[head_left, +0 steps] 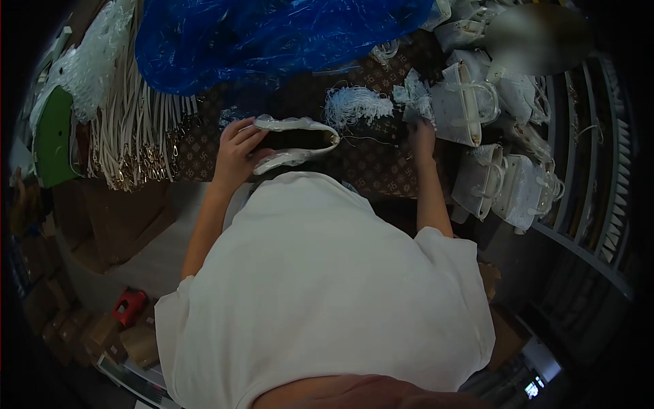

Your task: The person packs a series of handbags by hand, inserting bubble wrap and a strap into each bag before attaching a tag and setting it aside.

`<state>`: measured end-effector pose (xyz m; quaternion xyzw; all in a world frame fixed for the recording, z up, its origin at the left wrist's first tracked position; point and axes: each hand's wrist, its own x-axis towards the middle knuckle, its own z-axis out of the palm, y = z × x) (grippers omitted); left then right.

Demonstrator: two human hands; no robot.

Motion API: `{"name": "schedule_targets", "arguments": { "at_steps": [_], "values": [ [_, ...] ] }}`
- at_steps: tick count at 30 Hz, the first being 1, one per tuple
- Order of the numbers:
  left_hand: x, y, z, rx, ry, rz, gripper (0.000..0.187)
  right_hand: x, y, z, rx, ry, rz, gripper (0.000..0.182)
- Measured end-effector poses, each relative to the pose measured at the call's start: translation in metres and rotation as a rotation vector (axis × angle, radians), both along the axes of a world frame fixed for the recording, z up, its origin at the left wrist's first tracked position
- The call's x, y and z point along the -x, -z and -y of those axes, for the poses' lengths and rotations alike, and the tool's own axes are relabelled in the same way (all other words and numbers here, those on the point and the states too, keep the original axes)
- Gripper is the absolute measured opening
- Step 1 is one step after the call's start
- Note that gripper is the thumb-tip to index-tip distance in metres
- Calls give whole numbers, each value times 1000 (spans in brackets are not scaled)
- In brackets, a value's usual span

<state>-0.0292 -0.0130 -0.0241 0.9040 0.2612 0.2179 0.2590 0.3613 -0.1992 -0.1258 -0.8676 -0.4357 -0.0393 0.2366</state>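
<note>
A white handbag point(296, 125) lies on the patterned table close to my body, its mouth spread wide and its inside dark. My left hand point(237, 151) grips the bag's left end, fingers on the far rim and thumb toward the near one. On the right, my right hand point(421, 138) reaches to a small heap of pale, crinkled packets point(414, 94); its fingertips are too dark to make out. Between the hands sits a tangled bundle of white strings point(357, 105). One thin string runs from the bag's right end toward my right hand.
White straps with gold clasps point(136, 129) hang over the table's left side. Blue plastic sheeting point(272, 41) covers the back. Several finished-looking white handbags point(453, 109) crowd the right side. Brown patterned cloth point(388, 167) covers the table. A green panel point(54, 136) stands far left.
</note>
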Motion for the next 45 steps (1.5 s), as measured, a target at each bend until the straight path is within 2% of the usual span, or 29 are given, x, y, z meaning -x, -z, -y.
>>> {"name": "schedule_targets", "arguments": {
  "at_steps": [1, 2, 3, 5, 7, 8, 10, 11, 13, 14, 16, 17, 19, 20, 22, 23, 25, 26, 28, 30, 32, 36, 38, 40, 42, 43, 45],
  "values": [
    [-3, -8, -2, -123, 16, -74, 62, 1, 8, -1, -51, -24, 158, 11],
    [-5, -14, -3, -246, 27, -150, 65, -1, 13, -2, -51, -29, 156, 11],
    [-6, -14, -4, -246, 21, -152, 65, 0, 13, -6, -43, -2, 131, 10],
    [-8, -11, -7, -138, 26, -181, 81, 1, 11, -9, -29, 15, 105, 10],
    [-10, -7, -8, -69, 16, -147, 88, 0, -4, -15, 134, -21, 172, 11],
    [-11, -5, -10, -5, 9, -114, 95, -1, -8, -18, 135, -41, 172, 11],
    [-14, -9, -11, 21, 17, -93, 97, 3, -15, -19, -16, -33, 59, 15],
    [-14, -10, -12, 40, 51, -68, 99, 8, -18, -20, -13, -52, 50, 15],
    [-13, -7, -12, 34, 46, -71, 100, 14, -27, -19, 38, 135, -278, 22],
    [-13, -6, -11, 21, 56, -67, 101, 8, -19, -16, 42, 128, -273, 22],
    [-11, -4, -12, 0, 56, -92, 103, -2, -5, -12, -84, 222, -559, 24],
    [-10, -3, -13, -22, 68, -123, 105, -5, -3, -11, -83, 219, -555, 24],
    [-10, -5, -11, -38, 61, -108, 107, -5, -13, -8, -380, 321, -1184, 21],
    [-12, -6, -11, -55, 52, -99, 109, -6, -17, -8, -384, 330, -1173, 21],
    [-13, -8, -11, -66, 55, -104, 110, 0, -28, -14, -358, 313, -953, 20],
    [-12, -8, -11, -80, 45, -122, 112, 3, -34, -15, -356, 312, -953, 20],
    [-13, -8, -12, -74, 46, -109, 112, 24, -68, -29, -321, 125, -518, 16],
    [-14, -7, -13, -66, 56, -92, 113, 39, -83, -37, -317, 112, -529, 16],
    [-17, -7, -13, -67, 56, -104, 113, 73, -118, -53, -475, -265, -632, 10],
    [-21, -6, -12, -69, 76, -107, 113, 117, -160, -73, -385, -562, -583, 8],
    [-25, -7, -11, -48, 79, -105, 111, 138, -155, -85, -234, -819, -417, 14],
    [-27, -10, -11, -25, 82, -86, 107, 135, -142, -103, -270, -835, -392, 13],
    [-25, -14, -10, -1, 84, -117, 105, 107, -133, -118, -366, -432, -594, 12],
    [-27, -18, -10, -24, 97, -112, 101, 57, -102, -141, -147, -196, -463, 17],
    [-26, -15, -11, -126, 93, -47, 80, -4, -37, -170, 105, -183, -54, 22],
    [-24, -15, -11, -132, 96, -51, 80, -26, -11, -182, 99, -180, -57, 22],
    [-19, -15, -9, -351, 115, -31, 54, -49, 23, -194, 117, -274, 238, 37]
  ]
}}
